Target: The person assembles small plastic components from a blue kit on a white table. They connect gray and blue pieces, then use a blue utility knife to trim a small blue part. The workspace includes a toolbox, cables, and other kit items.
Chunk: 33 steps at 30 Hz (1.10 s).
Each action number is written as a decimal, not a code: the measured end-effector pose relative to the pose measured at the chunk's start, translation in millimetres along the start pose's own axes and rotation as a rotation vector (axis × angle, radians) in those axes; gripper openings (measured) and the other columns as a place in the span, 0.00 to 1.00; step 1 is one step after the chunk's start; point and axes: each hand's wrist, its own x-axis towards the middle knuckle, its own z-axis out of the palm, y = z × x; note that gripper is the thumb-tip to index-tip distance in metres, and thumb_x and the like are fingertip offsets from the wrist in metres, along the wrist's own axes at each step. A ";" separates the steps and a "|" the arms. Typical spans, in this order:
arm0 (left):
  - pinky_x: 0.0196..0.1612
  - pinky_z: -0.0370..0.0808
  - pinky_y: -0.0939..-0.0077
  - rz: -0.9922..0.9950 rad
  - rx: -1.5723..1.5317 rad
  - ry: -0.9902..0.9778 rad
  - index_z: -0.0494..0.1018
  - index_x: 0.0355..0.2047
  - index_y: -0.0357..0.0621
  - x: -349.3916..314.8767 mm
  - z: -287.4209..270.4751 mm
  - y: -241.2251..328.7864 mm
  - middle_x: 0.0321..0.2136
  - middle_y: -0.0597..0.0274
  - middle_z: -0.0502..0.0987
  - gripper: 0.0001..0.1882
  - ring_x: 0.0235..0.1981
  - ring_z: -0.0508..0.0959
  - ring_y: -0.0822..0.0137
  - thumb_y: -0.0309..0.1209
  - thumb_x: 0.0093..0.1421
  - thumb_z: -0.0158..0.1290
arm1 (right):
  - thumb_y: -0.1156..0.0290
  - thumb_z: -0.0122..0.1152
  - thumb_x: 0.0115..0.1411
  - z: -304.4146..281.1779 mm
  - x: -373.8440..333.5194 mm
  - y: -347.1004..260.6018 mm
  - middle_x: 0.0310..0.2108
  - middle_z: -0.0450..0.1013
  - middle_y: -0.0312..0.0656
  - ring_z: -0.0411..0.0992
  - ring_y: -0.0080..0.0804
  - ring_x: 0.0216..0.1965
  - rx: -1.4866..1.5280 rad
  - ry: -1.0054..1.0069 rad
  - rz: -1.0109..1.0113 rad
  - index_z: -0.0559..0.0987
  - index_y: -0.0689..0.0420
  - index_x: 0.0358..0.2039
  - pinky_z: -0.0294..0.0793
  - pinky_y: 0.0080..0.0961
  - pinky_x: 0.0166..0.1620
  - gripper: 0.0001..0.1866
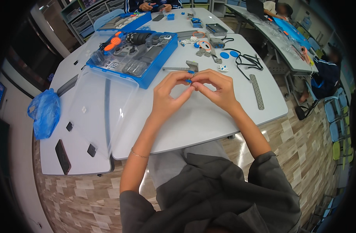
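My left hand [168, 92] and my right hand [219, 86] meet over the white table, fingertips pinched together on a small blue connector piece [188, 81]. Fingers cover most of it, so its full shape stays hidden. Just beyond the fingertips is a grey angled building piece [192, 65], with a long thin grey bar [174, 68] beside it; whether either touches the held piece I cannot tell. Right of my right hand lie a small white part [223, 68] and a long perforated grey beam [257, 91].
A blue parts bin [159, 65] with wheels and grey parts stands left of my hands, a clear lid [121, 105] before it. Black cables [248, 62] and blue discs [224, 55] lie right. A phone [62, 156] and blue bag [46, 112] are far left. Another person's hands [154, 7] work opposite.
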 end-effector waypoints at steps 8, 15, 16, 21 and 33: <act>0.40 0.80 0.76 -0.078 -0.085 0.016 0.78 0.37 0.36 -1.0 2.8 -9.0 0.36 0.58 0.81 0.08 0.37 0.83 0.68 0.19 0.55 0.61 | 0.69 0.71 0.53 -16.7 13.9 3.3 0.41 0.78 0.42 0.76 0.34 0.45 -0.216 0.129 0.009 0.78 0.57 0.47 0.74 0.28 0.46 0.20; 0.40 0.77 0.74 -0.276 -0.565 -0.003 0.72 0.44 0.34 -0.6 11.5 14.2 0.35 0.58 0.79 0.10 0.37 0.80 0.67 0.23 0.62 0.56 | 0.61 0.65 0.58 -2.8 35.6 4.2 0.36 0.74 0.42 0.74 0.38 0.41 -0.039 -0.184 0.117 0.76 0.58 0.39 0.73 0.32 0.42 0.15; 0.38 0.75 0.75 -0.315 -0.655 0.008 0.71 0.44 0.34 -1.2 13.0 21.7 0.34 0.58 0.78 0.10 0.36 0.80 0.67 0.25 0.64 0.55 | 0.62 0.65 0.58 -6.2 38.9 1.4 0.34 0.74 0.43 0.74 0.39 0.39 -0.060 -0.183 0.141 0.76 0.58 0.37 0.73 0.32 0.40 0.14; 0.30 0.68 0.78 -0.504 -0.798 -0.022 0.69 0.44 0.35 -20.6 13.3 80.3 0.33 0.55 0.77 0.16 0.30 0.77 0.67 0.39 0.71 0.46 | 0.64 0.69 0.51 -7.4 44.6 -34.9 0.26 0.71 0.40 0.72 0.40 0.24 -0.092 -0.112 -0.280 0.74 0.57 0.30 0.71 0.29 0.25 0.14; 0.27 0.72 0.75 -0.473 -0.709 -0.626 0.71 0.43 0.32 -107.0 -12.3 193.8 0.25 0.60 0.78 0.10 0.22 0.77 0.69 0.28 0.68 0.49 | 0.67 0.65 0.57 -36.1 -21.0 -168.4 0.20 0.66 0.39 0.67 0.28 0.15 0.135 -0.454 -0.388 0.76 0.63 0.29 0.62 0.21 0.14 0.12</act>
